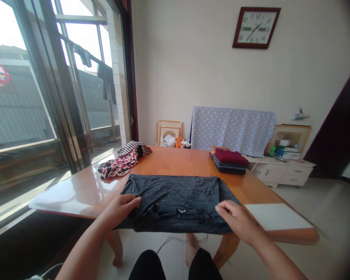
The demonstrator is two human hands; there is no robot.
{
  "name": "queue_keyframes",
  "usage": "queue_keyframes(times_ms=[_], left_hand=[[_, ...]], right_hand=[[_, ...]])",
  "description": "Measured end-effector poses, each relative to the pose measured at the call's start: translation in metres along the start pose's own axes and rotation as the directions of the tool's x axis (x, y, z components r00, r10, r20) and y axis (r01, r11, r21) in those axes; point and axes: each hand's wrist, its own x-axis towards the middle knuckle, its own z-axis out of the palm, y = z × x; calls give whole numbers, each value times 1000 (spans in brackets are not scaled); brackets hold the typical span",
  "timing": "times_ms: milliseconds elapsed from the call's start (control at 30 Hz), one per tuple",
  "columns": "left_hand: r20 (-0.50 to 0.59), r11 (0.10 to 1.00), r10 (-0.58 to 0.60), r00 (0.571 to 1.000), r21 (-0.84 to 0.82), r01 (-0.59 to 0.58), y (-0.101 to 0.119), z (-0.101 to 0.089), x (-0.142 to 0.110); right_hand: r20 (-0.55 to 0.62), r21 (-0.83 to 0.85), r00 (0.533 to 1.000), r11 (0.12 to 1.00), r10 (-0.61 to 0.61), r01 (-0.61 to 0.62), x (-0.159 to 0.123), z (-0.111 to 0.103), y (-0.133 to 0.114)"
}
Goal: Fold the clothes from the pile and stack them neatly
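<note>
A dark grey heathered shirt (175,194) lies spread flat on the orange wooden table (177,161), its collar toward me at the near edge. My left hand (121,210) rests on the shirt's near left corner, fingers curled and pinching the fabric. My right hand (236,217) grips the near right corner, fingers bent around the edge of the cloth.
A loose heap of patterned red, white and striped clothes (122,161) lies at the table's far left. A folded stack topped by a maroon garment (230,160) sits at the far right. A white sheet (277,216) lies at the near right corner. Windows stand left.
</note>
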Motion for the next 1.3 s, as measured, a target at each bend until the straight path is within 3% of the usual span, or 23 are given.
queue_keyframes(times_ms=[100, 200, 367, 600, 667, 767, 833, 967, 1067, 1200, 1300], left_hand=[[23, 997, 80, 997, -21, -79, 7, 12, 4], [141, 994, 93, 986, -71, -84, 18, 21, 2], [338, 994, 36, 941, -112, 2, 29, 20, 1], [165, 991, 22, 986, -131, 0, 25, 13, 25], [202, 987, 37, 979, -160, -4, 23, 14, 31], [250, 983, 40, 967, -181, 6, 21, 17, 36], [226, 984, 21, 974, -174, 19, 21, 18, 41], [83, 988, -3, 997, -155, 16, 20, 14, 59], [-71, 995, 1, 997, -98, -8, 13, 7, 82], [-266, 988, 25, 964, 152, 16, -3, -6, 121], [-298, 926, 22, 954, 366, 93, -13, -15, 147]], right_hand=[[16, -44, 997, 996, -81, 82, 1, 7, -10], [95, -39, 987, 991, -127, 131, 0, 11, -21], [250, 192, 968, 981, -35, -14, 3, 11, -29], [123, 210, 992, 978, -24, -2, 23, 3, -24], [217, 220, 975, 976, -53, 5, 25, 3, -28], [448, 266, 892, 962, -69, -59, 25, 6, -33], [482, 297, 875, 949, -55, -104, 28, 8, -32], [325, 353, 946, 928, -6, -116, 51, 8, -16], [194, 361, 974, 915, 115, -180, 79, 7, 10], [21, 355, 970, 905, 243, -234, 123, 5, 46], [-40, 330, 959, 909, 281, -253, 155, 9, 64]])
